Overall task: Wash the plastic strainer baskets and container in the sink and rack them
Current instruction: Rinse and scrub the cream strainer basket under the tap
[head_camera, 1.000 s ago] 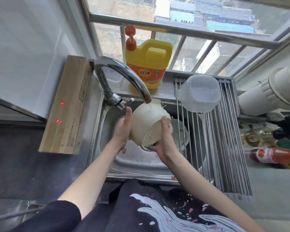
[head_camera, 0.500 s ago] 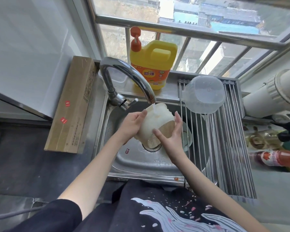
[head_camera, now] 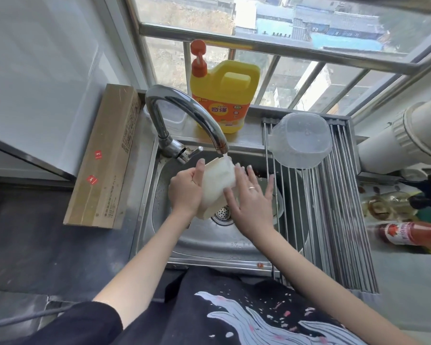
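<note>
Both hands work the basket (head_camera: pixel 218 181) under the tap (head_camera: pixel 184 115): left hand (head_camera: pixel 184 190) grips it, right hand (head_camera: pixel 251 202) has opened flat, fingers wide, rubbing; rinsing continues.

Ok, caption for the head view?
Both hands rinse a white strainer basket under the running faucet.

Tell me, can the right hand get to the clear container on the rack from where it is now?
Probably yes. The right hand lies open against the strainer basket, gripping nothing, and the clear container sits upside down on the rack just beyond it with nothing between.
</note>
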